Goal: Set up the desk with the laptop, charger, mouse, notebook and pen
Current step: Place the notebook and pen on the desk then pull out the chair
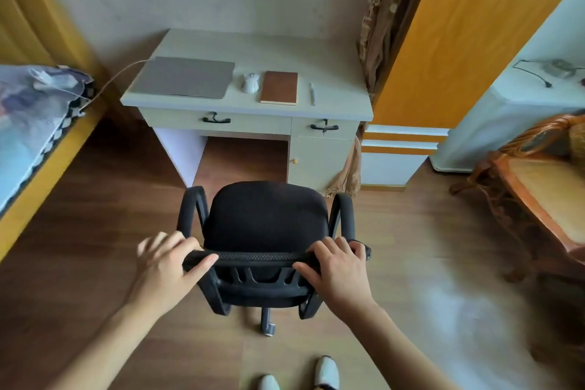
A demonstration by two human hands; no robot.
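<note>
Gripping the top rail of the black mesh swivel chair [266, 225] at lower centre, the left hand [164, 266] and right hand [340, 269] both clasp it. Up on the pale wooden bench [253, 51] lie the closed grey laptop [183, 76] with white charger cable [117, 76], white mouse [250, 82], brown notebook [279, 87], silver pen [312, 94].

Desk [177, 41] against back wall; on it left to right: closed laptop [184, 77], mouse [250, 83], notebook [279, 87], pen [312, 94], each apart from the next. Charger cable [117, 74] runs from laptop's left rear corner off the desk toward bed [31, 123] at left. Chair [266, 218] stands before desk, facing it, well apart; wicker seat [538, 187] far right.
</note>
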